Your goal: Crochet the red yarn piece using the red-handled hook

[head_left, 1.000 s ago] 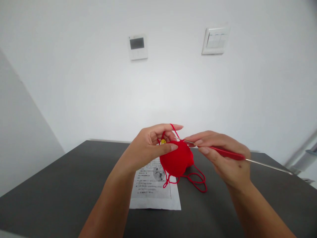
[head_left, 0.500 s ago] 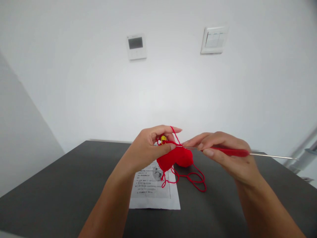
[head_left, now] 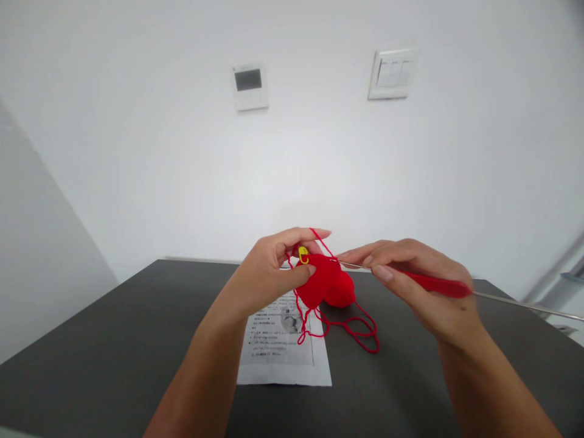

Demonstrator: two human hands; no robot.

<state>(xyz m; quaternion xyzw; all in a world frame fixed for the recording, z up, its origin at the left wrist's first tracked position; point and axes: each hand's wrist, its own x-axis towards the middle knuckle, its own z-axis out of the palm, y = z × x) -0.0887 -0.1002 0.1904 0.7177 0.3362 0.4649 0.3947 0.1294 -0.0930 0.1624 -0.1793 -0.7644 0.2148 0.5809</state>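
My left hand (head_left: 283, 261) pinches a red crochet piece (head_left: 319, 283) between thumb and fingers, with a strand of red yarn (head_left: 323, 242) running over the raised index finger. A yellow stitch marker (head_left: 303, 254) hangs at the piece's upper edge. In my right hand (head_left: 415, 274) is a crochet hook (head_left: 438, 284) with a red handle, held like a pen. Its thin metal tip meets the top right edge of the piece. Behind the piece, a ball of red yarn (head_left: 341, 291) lies on the table, partly covered.
Under my left hand a printed sheet (head_left: 287, 359) lies on the dark table (head_left: 374, 395). Loose loops of red yarn (head_left: 365, 334) trail beside it. A white wall (head_left: 301, 170) rises behind, bearing a thermostat (head_left: 250, 88) and a switch panel (head_left: 393, 74).
The hook's tip has tilted up and its rear end has dropped to the right. My left thumb has shifted left, and the crochet piece and stitch marker show more fully.
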